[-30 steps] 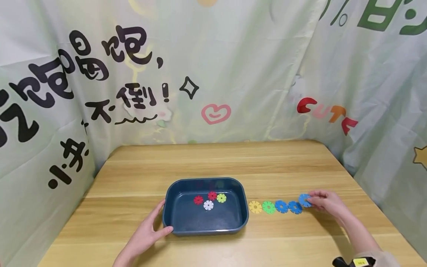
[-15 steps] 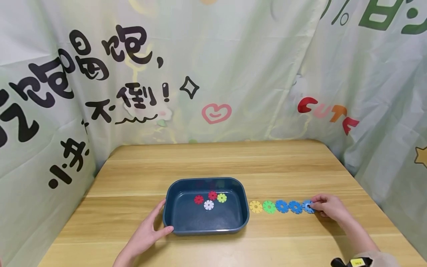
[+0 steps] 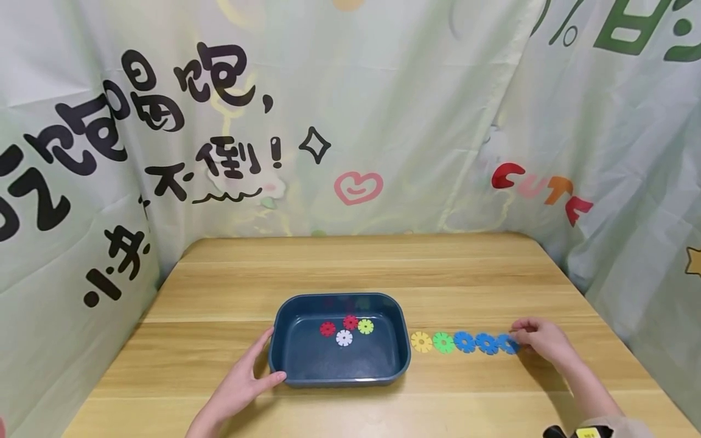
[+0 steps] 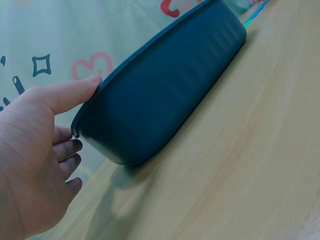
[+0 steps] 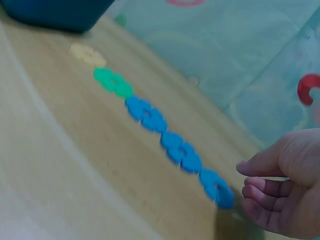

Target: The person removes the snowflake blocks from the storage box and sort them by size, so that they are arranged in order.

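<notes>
A dark blue tray (image 3: 339,368) stands on the table with two red interlocking discs (image 3: 327,329), a white disc (image 3: 344,337) and a yellow-green disc (image 3: 366,326) inside. My left hand (image 3: 241,380) spans its near left corner, thumb and index finger spread and fairly straight, thumb tip at the rim. To the right lies a row: a yellow disc (image 3: 421,342), a green disc (image 3: 443,342) and three blue discs (image 3: 464,342). Beside the last blue disc (image 5: 216,188), my right hand (image 3: 543,344) hovers with loosely bent fingers and nothing in its grasp.
The wooden table (image 3: 350,261) reaches back to a printed fabric curtain (image 3: 383,121), which also hangs along both sides. A black strap with a yellow label (image 3: 588,432) sits at my right wrist.
My right hand has lowered a blue disc from above the row, laid it at the right end and let go. The left hand stays at the tray's corner.
</notes>
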Available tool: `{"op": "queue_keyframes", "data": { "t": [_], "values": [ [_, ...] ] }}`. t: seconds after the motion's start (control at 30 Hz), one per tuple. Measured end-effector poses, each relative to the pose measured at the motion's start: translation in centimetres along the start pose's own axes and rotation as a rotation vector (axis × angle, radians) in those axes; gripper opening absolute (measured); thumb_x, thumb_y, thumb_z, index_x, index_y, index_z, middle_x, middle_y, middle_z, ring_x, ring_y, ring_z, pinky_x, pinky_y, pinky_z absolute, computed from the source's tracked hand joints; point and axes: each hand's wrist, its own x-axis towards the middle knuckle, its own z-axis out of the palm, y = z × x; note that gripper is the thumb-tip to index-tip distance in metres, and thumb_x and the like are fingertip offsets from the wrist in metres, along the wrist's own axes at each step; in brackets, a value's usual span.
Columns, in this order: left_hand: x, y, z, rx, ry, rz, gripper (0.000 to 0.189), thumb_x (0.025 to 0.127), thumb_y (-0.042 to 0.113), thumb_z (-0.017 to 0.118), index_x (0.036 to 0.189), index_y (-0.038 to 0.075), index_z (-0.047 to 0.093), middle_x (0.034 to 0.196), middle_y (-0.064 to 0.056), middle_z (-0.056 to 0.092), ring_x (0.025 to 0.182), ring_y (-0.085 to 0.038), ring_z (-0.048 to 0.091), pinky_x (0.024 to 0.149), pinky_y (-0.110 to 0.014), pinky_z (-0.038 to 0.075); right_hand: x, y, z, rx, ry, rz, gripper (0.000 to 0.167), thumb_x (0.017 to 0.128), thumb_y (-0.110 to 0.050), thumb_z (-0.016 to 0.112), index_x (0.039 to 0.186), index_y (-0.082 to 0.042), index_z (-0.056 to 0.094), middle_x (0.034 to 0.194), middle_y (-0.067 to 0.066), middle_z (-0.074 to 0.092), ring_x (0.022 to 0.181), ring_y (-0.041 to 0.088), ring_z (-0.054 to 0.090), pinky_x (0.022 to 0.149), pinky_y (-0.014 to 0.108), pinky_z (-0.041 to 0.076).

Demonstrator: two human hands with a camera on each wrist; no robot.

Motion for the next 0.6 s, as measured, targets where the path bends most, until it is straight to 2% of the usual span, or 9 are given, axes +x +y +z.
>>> {"op": "queue_keyframes", "data": {
  "t": [0.23, 0.37, 0.47, 0.6],
  "values": [
    [0.0, 0.2, 0.0, -0.008, 0.001, -0.012, 0.083, 0.080, 0.030, 0.073, 0.146, 0.011, 0.027, 0.148, -0.021, 0.026, 0.133, -0.044, 0.023, 0.099, -0.068, 0.020, 0.2, -4.1, 0.0, -0.009, -0.011, -0.099, 0.039, 0.092, -0.016, 0.059, 0.113, 0.016, 0.051, 0.094, 0.015, 0.062, 0.079, 0.022, 0.060, 0.066, 0.031, 0.053],
    [0.0, 0.2, 0.0, 0.010, 0.004, -0.007, 0.083, 0.080, 0.031, 0.073, 0.146, 0.011, 0.027, 0.148, -0.021, 0.026, 0.133, -0.044, 0.024, 0.099, -0.067, 0.021, 0.3, -7.0, 0.6, 0.040, -0.042, -0.155, 0.043, 0.091, -0.019, 0.060, 0.116, 0.015, 0.051, 0.100, 0.019, 0.062, 0.090, 0.030, 0.061, 0.073, 0.035, 0.054],
    [0.0, 0.1, 0.0, 0.020, 0.006, -0.007, 0.083, 0.080, 0.032, 0.072, 0.146, 0.011, 0.027, 0.148, -0.020, 0.027, 0.133, -0.044, 0.024, 0.099, -0.067, 0.021, 0.5, -9.1, 1.3, 0.091, -0.071, -0.197, 0.041, 0.091, -0.017, 0.060, 0.116, 0.014, 0.052, 0.102, 0.021, 0.062, 0.092, 0.033, 0.060, 0.075, 0.037, 0.054],
    [0.0, 0.0, 0.0, 0.014, 0.005, -0.007, 0.083, 0.080, 0.032, 0.072, 0.146, 0.012, 0.027, 0.148, -0.020, 0.026, 0.133, -0.043, 0.024, 0.099, -0.066, 0.021, 1.0, -11.5, 2.6, 0.140, -0.106, -0.249, 0.035, 0.091, -0.013, 0.060, 0.114, 0.013, 0.054, 0.101, 0.021, 0.062, 0.089, 0.026, 0.061, 0.074, 0.036, 0.054]
  ]
}}
